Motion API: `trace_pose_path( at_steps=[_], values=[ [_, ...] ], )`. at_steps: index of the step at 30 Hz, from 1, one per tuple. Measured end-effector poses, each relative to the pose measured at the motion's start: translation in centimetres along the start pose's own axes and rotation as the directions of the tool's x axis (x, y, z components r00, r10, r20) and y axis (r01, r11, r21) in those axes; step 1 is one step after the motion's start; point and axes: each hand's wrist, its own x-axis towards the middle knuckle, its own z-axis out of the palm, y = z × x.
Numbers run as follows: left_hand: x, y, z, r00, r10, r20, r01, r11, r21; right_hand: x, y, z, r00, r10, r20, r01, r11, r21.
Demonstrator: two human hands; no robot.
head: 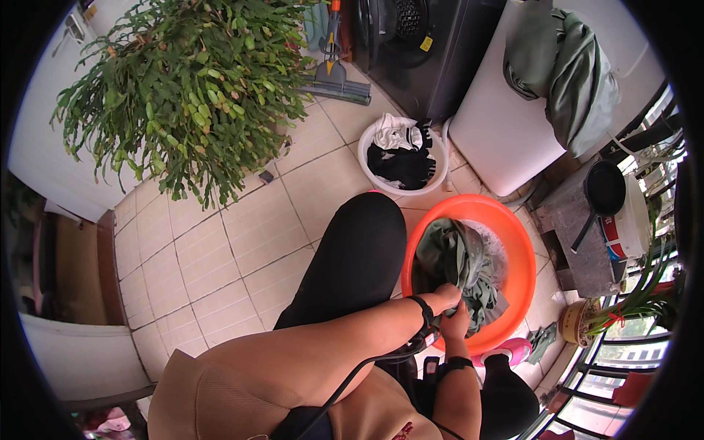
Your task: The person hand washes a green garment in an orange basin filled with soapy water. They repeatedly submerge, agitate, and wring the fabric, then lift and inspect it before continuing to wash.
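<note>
A dark green wet cloth (448,247) lies bunched in a round orange plastic basin (520,264). White suds (492,242) show along the basin's far side. My left hand (448,296) is closed on a gathered fold of the cloth above the near part of the basin. Right beside it, my right hand (456,323) grips the same cloth, the two hands almost touching. The fingers are partly hidden by the fabric. Each wrist wears a black strap with a small device.
A white basin (363,159) of black and white clothes stands beyond the orange one. Green fabric (583,82) drapes over a white appliance (495,121). A large potted plant (187,93), a broom (335,82), a black pan (605,187) and a flowerpot (575,322) stand around the tiled floor (264,247).
</note>
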Motion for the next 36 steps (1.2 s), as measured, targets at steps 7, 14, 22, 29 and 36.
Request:
trace_pose_path(
  at_steps=[7,14,22,29,36],
  values=[
    [-0.5,0.1,-0.4,1.0,-0.012,0.01,0.012,0.997,-0.071,-0.2,0.4,0.2,1.0,-0.01,-0.009,0.011,1.0,0.007],
    [-0.6,0.2,-0.6,1.0,0.005,-0.018,-0.004,0.998,0.055,-0.2,0.0,-0.2,0.999,0.011,0.05,-0.011,1.0,-0.01],
    [-0.6,-0.2,-0.2,0.978,-0.189,0.085,0.207,0.929,-0.307,-0.4,0.1,-0.2,1.0,-0.01,0.014,0.01,1.0,-0.016],
    [-0.2,-0.7,0.9,0.958,-0.273,0.083,0.279,0.831,-0.482,-0.5,-0.4,-0.5,0.999,0.021,0.028,-0.021,1.0,0.0],
    [-0.6,-0.1,0.0,0.881,-0.43,0.199,0.414,0.497,-0.763,-0.5,-0.1,-0.4,0.996,0.082,-0.031,-0.081,0.997,0.014]
  ],
)
